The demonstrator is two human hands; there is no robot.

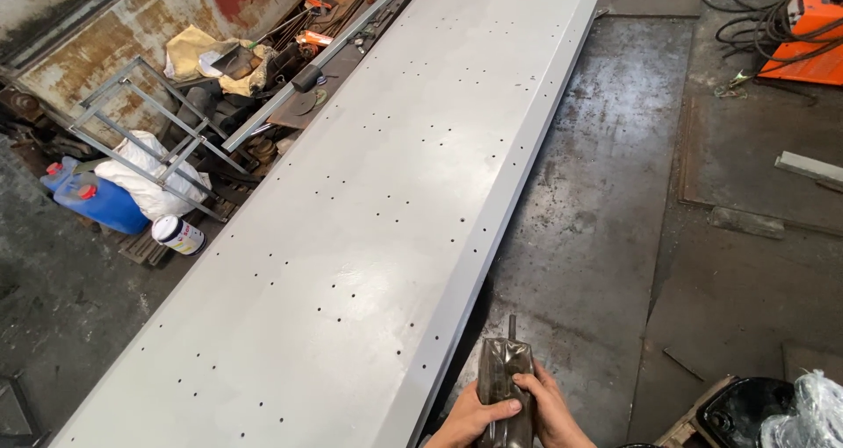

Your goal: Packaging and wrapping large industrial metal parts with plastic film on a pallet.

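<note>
Both my hands grip a dark, grimy roller-like tool (504,369) wrapped in shiny plastic, with a short metal stub sticking out of its far end. My left hand (470,417) holds its left side, thumb across the front. My right hand (551,408) clasps the right side. The tool sits at the bottom of the view, just beside the right edge of a long grey-painted metal panel (351,237) dotted with small holes, which lies on the floor and runs away to the upper right.
Scrap metal, a grey frame (149,127), a blue canister (92,198), a white bag and a paint can (178,234) crowd the left wall. An orange welder (812,31) with cables stands at top right. A black container (746,413) and plastic wrap sit at bottom right.
</note>
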